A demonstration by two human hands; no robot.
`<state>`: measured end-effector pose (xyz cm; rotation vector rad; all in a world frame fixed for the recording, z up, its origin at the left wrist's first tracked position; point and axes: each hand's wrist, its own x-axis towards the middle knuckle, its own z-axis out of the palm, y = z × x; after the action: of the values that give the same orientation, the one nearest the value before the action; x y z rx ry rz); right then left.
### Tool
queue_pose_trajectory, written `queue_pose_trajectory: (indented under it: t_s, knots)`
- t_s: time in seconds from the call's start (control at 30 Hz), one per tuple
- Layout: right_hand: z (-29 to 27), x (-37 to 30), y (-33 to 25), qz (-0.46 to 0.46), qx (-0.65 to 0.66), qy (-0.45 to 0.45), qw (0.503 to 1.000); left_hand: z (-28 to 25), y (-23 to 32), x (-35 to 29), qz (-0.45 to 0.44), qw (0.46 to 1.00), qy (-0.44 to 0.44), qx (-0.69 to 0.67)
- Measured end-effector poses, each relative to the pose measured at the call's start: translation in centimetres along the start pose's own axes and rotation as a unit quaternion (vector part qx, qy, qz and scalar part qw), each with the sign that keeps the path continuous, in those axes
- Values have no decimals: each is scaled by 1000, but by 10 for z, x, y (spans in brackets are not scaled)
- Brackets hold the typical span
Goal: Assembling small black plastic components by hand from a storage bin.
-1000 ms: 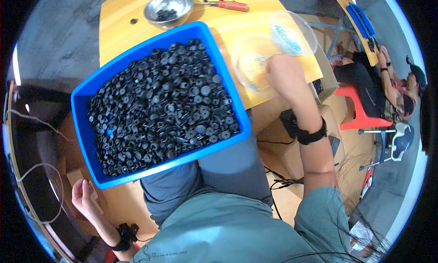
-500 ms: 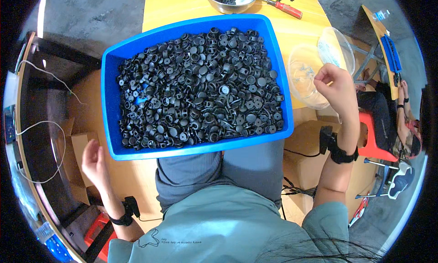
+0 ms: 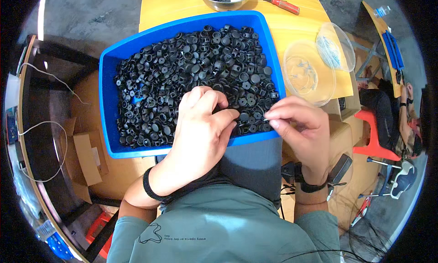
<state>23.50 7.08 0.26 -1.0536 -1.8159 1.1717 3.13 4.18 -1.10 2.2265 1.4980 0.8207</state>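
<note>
1. Head view, hands: two, both the wearer's own. The left hand (image 3: 200, 121) is over the tray, its fingers bent down among the black pieces; I cannot tell whether it grips one. The right hand (image 3: 303, 133) is at the tray's near right corner, thumb and forefinger drawn narrow on one tiny pale piece (image 3: 266, 120), too small to make out.
2. Tray: one blue tray (image 3: 137, 154), above the wearer's lap and beside the table (image 3: 269, 32).
3. Black pieces (image 3: 155, 76): too many to count, heaped inside the tray, most of them round. One more lies alone on the table, left of the bowl.
4. Bowl: one metal bowl (image 3: 223, 5), at the upper edge, with several black pieces inside.
5. Tools: one red-handled tool (image 3: 285, 6), right of the bowl.
6. Clear round containers: two, overlapping in view. The nearer container (image 3: 296, 97) has a few scattered thin slivers; the farther container (image 3: 346, 46) has a dense bundle of pale blue ones.
7. Stools and people: one red stool (image 3: 372, 137) and one co-worker (image 3: 410, 119), at the right.
</note>
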Motion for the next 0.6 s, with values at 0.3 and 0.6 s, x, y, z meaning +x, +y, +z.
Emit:
queue_pose_trajectory:
  t_s: [0.3,0.6]
  knots:
    - [26,4,1,63,54,5,997,2,2,-6,-37,998,53,-9]
    - [33,4,0,50,24,12,998,-2,5,-12,-118,991,50,45]
